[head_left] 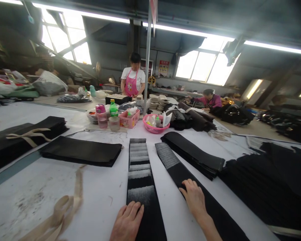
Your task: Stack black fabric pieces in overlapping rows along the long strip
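My left hand point(127, 219) lies palm down across the left edge of a row of overlapping black pieces point(140, 179), with its fingers side by side and its thumb hidden. Whitish-grey bands cross these pieces, which run away from me in a fanned line. To the right, my right hand point(194, 197) has its thumb and bent fingers closed at the left edge of a long black strip point(208, 201). The far end of that strip carries a grey, rough-looking patch. Whether the pieces are fabric or leather is unclear.
Stacks of black panels lie at left point(82, 150) and right point(193, 152). A beige fabric band point(62, 211) curls at front left. Beyond are a pink basket point(157, 129), a green bottle point(113, 108) and a metal pole point(147, 53). Several people are farther back.
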### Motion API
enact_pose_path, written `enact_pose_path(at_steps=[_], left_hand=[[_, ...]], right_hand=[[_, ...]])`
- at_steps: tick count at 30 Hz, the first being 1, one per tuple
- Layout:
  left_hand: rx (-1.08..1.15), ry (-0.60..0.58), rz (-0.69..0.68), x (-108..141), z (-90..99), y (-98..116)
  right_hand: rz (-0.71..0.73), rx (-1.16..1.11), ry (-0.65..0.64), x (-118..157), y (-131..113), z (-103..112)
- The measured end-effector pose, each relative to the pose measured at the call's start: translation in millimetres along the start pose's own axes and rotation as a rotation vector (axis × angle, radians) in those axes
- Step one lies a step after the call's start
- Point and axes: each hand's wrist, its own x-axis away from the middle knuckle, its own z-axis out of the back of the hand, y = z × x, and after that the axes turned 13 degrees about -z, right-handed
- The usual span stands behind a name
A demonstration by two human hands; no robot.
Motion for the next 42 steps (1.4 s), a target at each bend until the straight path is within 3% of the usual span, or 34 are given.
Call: enact_pose_path(at_steps=[5,9,13,18,23,27,31,34,42], left_hand=[[0.036,-0.053,0.024,-2,7.4,1],[0.060,-0.085,0.092,-7,15.8,3],[0.139,-0.074,0.107,-9,14.8,5],[0.180,-0.038,0.118,-8,12.6,5],[0.185,-0.100,0.169,-17,27.6,5],[0.245,-0.138,0.089,-39,36.9,9],[0.308,-0.309,-0.128,-76,36.4,16],[0.328,-0.395,-0.218,-103,29.3,19],[0.255,-0.328,-0.285,-152,-9.9,32]], right_hand=[[-0.031,-0.065,-0.075,-2,-7,2],[-0.079,-0.205,-0.187,-12,2,1],[-0.172,-0.478,-0.354,-20,20,2],[-0.225,-0.821,-0.434,-18,35,13],[-0.225,-0.837,-0.478,-12,36,9],[-0.225,-0.851,-0.488,-11,38,3],[-0.204,-0.852,-0.504,-12,40,3],[-0.176,-0.839,-0.495,-11,40,1],[-0.152,-0.803,-0.494,-11,42,-4]])
